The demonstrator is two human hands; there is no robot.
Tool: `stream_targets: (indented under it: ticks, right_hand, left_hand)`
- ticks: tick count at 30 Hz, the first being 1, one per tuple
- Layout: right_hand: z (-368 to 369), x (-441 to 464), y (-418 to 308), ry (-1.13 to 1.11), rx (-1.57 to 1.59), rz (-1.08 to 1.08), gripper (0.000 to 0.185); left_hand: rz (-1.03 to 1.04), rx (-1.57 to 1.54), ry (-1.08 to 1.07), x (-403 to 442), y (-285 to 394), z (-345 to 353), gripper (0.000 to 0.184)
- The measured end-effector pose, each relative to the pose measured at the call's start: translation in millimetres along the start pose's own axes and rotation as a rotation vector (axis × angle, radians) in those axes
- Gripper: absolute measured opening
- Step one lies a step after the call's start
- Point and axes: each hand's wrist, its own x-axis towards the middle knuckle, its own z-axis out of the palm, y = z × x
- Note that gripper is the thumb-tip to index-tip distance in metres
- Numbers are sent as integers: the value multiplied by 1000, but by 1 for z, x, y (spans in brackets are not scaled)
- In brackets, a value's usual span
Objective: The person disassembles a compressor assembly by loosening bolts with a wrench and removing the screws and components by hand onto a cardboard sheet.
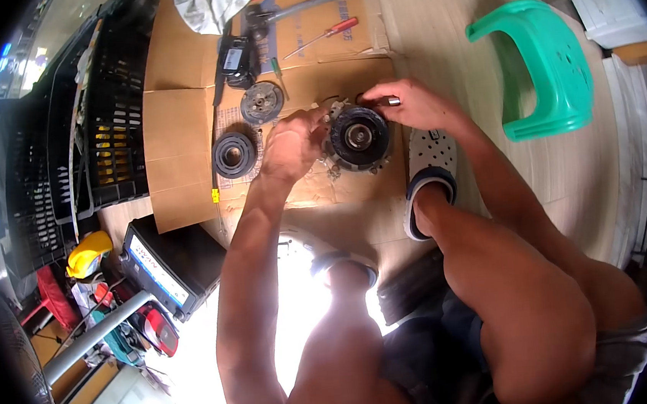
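Note:
A round metal compressor [360,139], with a dark ring-shaped coil and a shaft at its centre, stands on a flattened cardboard sheet [179,130]. My left hand [293,144] grips its left side, the fingers curled and partly hidden. At the upper right edge of the compressor, my right hand [416,104] has its fingers bent together around a small shiny metal piece, too small to name. Left of my left hand lie a grooved pulley [234,155] and a round clutch plate [262,102].
Above lie a red-handled screwdriver [341,26], a black power tool [238,62], a long grey bar [321,2] and a white cloth [215,4]. A green plastic stool [546,67] stands at right, black crates [115,105] at left. My shoe [432,154] is beside the cardboard.

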Motion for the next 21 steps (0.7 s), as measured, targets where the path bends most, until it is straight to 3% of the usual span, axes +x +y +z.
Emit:
stream_targets:
  ticks: [6,11,16,19,21]
  right_hand:
    - [1,-1,1,50,-32,-25,33]
    - [-9,-6,-10,20,-286,52,27]
    - [-2,-5,-7,52,-111,59,18]
    - [-10,-5,-7,107,63,93,18]
    - [-27,0,-18,125,106,145,22]
  left_hand:
    - [43,52,-41,12,1,3,36]
    - [81,107,26,6,7,0,27]
    - [-72,-178,337,3,27,-30,20]
    - [-259,-718,449,-11,27,-42,28]
    - [-340,-872,466,-29,20,-28,28]
